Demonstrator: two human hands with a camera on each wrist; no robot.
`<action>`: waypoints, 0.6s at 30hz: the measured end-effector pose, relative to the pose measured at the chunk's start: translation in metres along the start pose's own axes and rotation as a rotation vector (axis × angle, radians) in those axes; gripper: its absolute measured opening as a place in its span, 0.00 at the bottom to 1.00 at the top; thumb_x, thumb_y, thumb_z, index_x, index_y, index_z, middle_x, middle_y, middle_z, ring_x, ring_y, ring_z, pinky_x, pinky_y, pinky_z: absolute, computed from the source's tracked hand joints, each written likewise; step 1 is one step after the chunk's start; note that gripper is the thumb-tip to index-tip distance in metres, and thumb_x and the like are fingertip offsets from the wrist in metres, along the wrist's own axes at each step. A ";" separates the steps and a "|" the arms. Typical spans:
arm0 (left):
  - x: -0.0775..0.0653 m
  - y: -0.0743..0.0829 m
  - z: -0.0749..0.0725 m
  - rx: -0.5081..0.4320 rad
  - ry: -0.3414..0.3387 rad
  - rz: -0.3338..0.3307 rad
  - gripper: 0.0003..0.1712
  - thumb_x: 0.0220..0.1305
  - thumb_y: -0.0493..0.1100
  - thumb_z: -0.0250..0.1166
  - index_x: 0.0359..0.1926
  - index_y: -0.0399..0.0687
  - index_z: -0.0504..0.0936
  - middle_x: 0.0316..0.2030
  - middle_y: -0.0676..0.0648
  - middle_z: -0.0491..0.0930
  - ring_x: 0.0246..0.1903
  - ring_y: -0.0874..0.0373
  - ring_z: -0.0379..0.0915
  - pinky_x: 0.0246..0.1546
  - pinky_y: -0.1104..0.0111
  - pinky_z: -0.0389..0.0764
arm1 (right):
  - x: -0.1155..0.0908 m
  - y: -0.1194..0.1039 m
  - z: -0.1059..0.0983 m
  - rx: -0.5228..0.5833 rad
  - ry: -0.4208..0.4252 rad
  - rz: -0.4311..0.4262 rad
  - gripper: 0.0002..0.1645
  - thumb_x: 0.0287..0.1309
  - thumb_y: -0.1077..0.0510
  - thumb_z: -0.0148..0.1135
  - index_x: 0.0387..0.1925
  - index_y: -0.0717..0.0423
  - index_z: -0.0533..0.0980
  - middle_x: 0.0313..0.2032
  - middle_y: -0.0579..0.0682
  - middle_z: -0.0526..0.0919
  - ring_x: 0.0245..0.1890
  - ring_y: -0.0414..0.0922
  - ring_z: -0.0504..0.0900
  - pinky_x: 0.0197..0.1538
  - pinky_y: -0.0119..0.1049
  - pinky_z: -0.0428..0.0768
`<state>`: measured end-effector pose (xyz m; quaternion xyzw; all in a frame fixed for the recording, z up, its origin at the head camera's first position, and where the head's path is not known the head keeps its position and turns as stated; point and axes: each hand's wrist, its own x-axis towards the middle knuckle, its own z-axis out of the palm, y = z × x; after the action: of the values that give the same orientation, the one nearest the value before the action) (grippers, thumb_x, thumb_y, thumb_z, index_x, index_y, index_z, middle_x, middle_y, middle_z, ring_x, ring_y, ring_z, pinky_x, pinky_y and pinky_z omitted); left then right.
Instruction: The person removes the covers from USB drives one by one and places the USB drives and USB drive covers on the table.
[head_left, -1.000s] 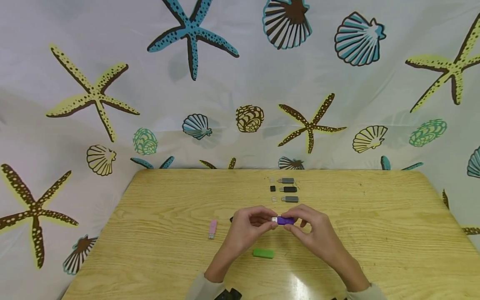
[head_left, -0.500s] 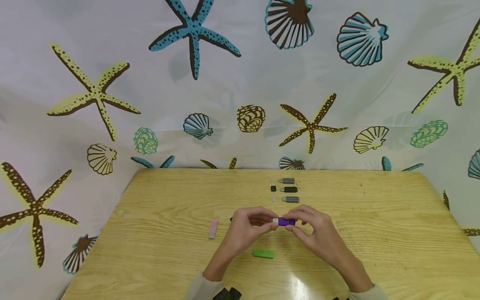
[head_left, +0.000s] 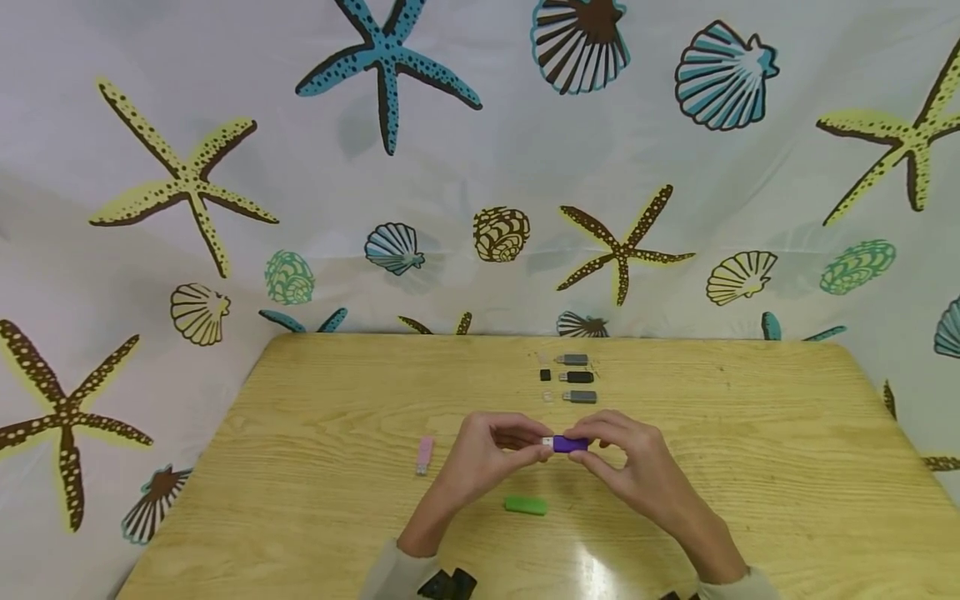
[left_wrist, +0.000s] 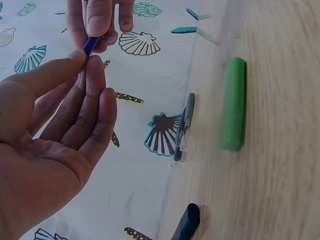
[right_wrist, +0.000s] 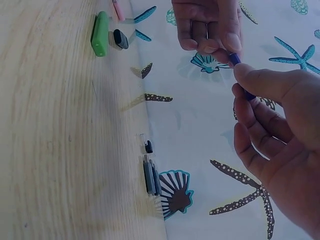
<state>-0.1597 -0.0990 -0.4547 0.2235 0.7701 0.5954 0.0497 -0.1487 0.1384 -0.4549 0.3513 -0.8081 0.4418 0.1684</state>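
A purple USB flash drive [head_left: 570, 444] with a pale end on its left is held above the table between both hands. My left hand [head_left: 483, 457] pinches that left end between thumb and fingertips. My right hand [head_left: 628, 454] pinches the purple body from the right. In the left wrist view only a short purple length of the flash drive [left_wrist: 91, 45] shows between the fingertips. Whether a cap sits inside the left fingertips cannot be made out. The green flash drive [head_left: 526, 506] lies on the table just below the hands.
Beyond the hands lie two grey flash drives [head_left: 580, 397] and a black one [head_left: 577, 377], with small caps [head_left: 545, 375] to their left. A pink flash drive [head_left: 424, 456] lies left of my left hand. A dark one [left_wrist: 187, 222] shows in the left wrist view.
Both hands keep their pinch on the purple flash drive and have barely moved. A dark object's edge beside the left hand is now hidden behind it in the head view.
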 end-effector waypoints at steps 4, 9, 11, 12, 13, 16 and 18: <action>0.000 0.001 -0.004 -0.002 -0.015 0.013 0.10 0.64 0.38 0.74 0.45 0.41 0.90 0.37 0.44 0.89 0.36 0.53 0.87 0.41 0.66 0.87 | 0.001 -0.001 0.001 0.007 0.001 -0.002 0.18 0.53 0.71 0.76 0.45 0.53 0.87 0.44 0.45 0.87 0.40 0.41 0.85 0.39 0.33 0.85; -0.001 0.002 -0.005 -0.013 -0.020 0.025 0.10 0.64 0.39 0.74 0.45 0.39 0.90 0.37 0.43 0.89 0.36 0.53 0.87 0.41 0.66 0.87 | 0.001 -0.003 0.000 0.019 0.006 -0.010 0.18 0.54 0.70 0.76 0.45 0.53 0.87 0.43 0.45 0.87 0.38 0.41 0.85 0.39 0.33 0.84; -0.002 0.003 -0.006 -0.018 -0.019 0.020 0.10 0.64 0.38 0.74 0.45 0.39 0.90 0.37 0.43 0.89 0.36 0.53 0.87 0.41 0.65 0.87 | 0.002 -0.004 0.000 0.028 0.004 -0.008 0.17 0.54 0.70 0.76 0.45 0.53 0.87 0.43 0.45 0.88 0.39 0.41 0.85 0.40 0.32 0.84; -0.002 0.004 -0.007 -0.020 -0.018 0.019 0.10 0.64 0.38 0.74 0.45 0.40 0.90 0.37 0.44 0.89 0.36 0.54 0.87 0.41 0.64 0.87 | 0.002 -0.005 -0.001 0.029 0.003 -0.009 0.17 0.54 0.70 0.76 0.45 0.53 0.87 0.43 0.45 0.88 0.39 0.41 0.86 0.40 0.31 0.84; -0.002 0.005 -0.008 -0.020 -0.017 0.017 0.10 0.64 0.38 0.74 0.45 0.40 0.90 0.37 0.44 0.89 0.36 0.54 0.87 0.42 0.63 0.87 | 0.002 -0.005 -0.001 0.029 0.001 -0.010 0.17 0.54 0.70 0.76 0.45 0.53 0.87 0.43 0.44 0.88 0.39 0.41 0.86 0.41 0.31 0.84; -0.002 0.006 -0.008 -0.015 -0.021 0.011 0.10 0.64 0.39 0.75 0.45 0.41 0.90 0.37 0.45 0.89 0.36 0.55 0.87 0.42 0.62 0.87 | 0.003 -0.007 -0.003 0.025 0.001 -0.012 0.17 0.53 0.70 0.76 0.45 0.54 0.87 0.43 0.44 0.88 0.40 0.41 0.86 0.42 0.30 0.84; -0.001 0.007 -0.009 -0.013 -0.025 0.014 0.10 0.64 0.40 0.75 0.45 0.41 0.90 0.38 0.45 0.89 0.36 0.56 0.87 0.42 0.62 0.87 | 0.004 -0.008 -0.003 0.017 0.004 -0.012 0.17 0.52 0.70 0.77 0.44 0.54 0.87 0.43 0.44 0.88 0.41 0.40 0.87 0.42 0.30 0.84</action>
<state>-0.1600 -0.1062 -0.4458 0.2360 0.7640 0.5978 0.0565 -0.1460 0.1367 -0.4460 0.3564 -0.8019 0.4485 0.1697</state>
